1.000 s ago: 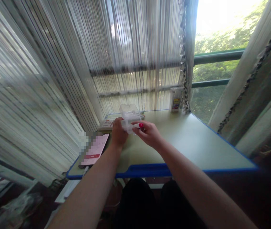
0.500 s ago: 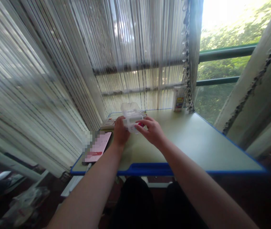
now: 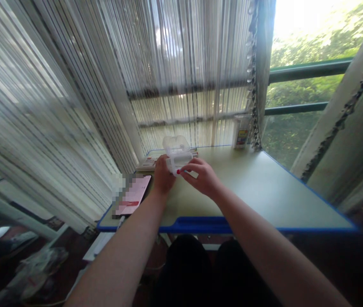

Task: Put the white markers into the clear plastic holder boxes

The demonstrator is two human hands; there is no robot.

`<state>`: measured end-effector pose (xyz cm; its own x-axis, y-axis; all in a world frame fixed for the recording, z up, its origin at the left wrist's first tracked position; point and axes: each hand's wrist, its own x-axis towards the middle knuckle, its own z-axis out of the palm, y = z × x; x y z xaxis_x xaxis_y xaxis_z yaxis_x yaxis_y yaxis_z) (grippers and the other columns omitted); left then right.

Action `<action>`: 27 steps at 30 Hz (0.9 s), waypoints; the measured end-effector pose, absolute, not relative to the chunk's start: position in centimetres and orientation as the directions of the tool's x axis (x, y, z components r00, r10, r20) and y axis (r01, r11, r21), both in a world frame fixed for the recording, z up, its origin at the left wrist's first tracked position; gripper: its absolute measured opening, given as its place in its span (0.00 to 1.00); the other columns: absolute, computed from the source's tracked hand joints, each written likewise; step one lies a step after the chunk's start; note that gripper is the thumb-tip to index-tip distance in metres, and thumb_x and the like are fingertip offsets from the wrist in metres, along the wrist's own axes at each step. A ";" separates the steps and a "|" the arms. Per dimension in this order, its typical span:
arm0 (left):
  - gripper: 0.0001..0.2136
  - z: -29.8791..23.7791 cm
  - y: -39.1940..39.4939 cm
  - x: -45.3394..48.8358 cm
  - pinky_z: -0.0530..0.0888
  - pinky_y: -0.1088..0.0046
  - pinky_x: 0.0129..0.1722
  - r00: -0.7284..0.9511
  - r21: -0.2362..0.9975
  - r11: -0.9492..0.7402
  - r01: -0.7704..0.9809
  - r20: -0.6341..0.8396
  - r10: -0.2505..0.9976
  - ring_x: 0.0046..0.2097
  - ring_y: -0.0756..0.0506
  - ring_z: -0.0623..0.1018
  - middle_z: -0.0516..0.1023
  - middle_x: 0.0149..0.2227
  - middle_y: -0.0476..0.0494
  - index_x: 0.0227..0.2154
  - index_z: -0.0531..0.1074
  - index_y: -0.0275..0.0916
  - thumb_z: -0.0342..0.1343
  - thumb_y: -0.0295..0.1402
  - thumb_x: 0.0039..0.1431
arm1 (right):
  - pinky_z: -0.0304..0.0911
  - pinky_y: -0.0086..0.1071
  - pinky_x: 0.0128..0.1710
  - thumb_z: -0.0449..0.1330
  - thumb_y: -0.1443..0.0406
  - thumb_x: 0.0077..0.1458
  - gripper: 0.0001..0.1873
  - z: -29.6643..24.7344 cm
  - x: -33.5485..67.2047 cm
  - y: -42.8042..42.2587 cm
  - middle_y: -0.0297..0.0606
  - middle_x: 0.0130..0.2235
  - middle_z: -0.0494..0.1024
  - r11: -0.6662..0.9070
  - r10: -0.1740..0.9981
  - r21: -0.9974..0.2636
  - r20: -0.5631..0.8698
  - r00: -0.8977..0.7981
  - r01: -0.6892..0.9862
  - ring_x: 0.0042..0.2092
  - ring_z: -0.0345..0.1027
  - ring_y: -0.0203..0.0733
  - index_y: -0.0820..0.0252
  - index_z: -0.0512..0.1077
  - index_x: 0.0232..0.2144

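A small clear plastic box is held over the far left part of the desk, its hinged lid raised at the back. My left hand is closed around the box's left side. At the box's front, my right hand pinches a small red object between thumb and fingers. A bit of light blue shows beside the red, but its exact kind is too small to tell. Whether the red object touches the box wall is also unclear.
A phone lies at the desk's left edge, with flat papers or booklets behind it. A clear labelled container stands at the back right. The desk has a blue rim; sheer curtains hang close behind it.
My right hand has shifted the red object left and slightly down, from over the box's right part to its front left. My left hand keeps its grip on the box.
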<state>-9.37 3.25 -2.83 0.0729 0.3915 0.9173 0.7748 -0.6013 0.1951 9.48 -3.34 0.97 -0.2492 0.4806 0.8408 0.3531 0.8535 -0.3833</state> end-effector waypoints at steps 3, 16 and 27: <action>0.14 -2.8 3.3 -9.4 0.71 0.55 0.49 0.071 0.200 -0.620 0.759 0.921 0.384 0.47 0.38 0.74 0.72 0.42 0.36 0.43 0.64 0.38 0.60 0.32 0.56 | 0.65 0.35 0.40 0.63 0.64 0.57 0.05 1.0 9.4 -3.3 0.36 0.31 0.74 0.863 0.459 -0.368 0.857 -0.233 0.347 0.36 0.68 0.39 0.55 0.79 0.31; 0.10 -2.8 3.6 -9.3 0.74 0.58 0.44 -0.025 0.235 -0.480 0.845 0.914 0.404 0.43 0.38 0.76 0.73 0.38 0.38 0.40 0.64 0.39 0.57 0.34 0.56 | 0.61 0.44 0.55 0.54 0.67 0.58 0.20 -1.2 11.0 -0.3 0.50 0.49 0.75 0.329 0.818 -0.565 0.571 0.071 0.756 0.52 0.66 0.52 0.62 0.73 0.51; 0.18 -2.5 4.7 -9.7 0.67 0.45 0.58 -0.129 0.305 -0.574 0.760 0.936 0.327 0.52 0.34 0.75 0.74 0.44 0.35 0.46 0.64 0.40 0.61 0.35 0.54 | 0.56 0.45 0.61 0.51 0.72 0.59 0.29 0.5 10.0 2.5 0.41 0.67 0.63 0.404 0.898 -0.126 0.247 -0.366 0.906 0.66 0.54 0.52 0.56 0.65 0.62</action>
<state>-9.72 4.66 -2.53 -0.1288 0.3268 0.9363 0.7596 -0.5744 0.3050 10.01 2.51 0.51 -0.3655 0.8975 0.2467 0.9063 0.4036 -0.1257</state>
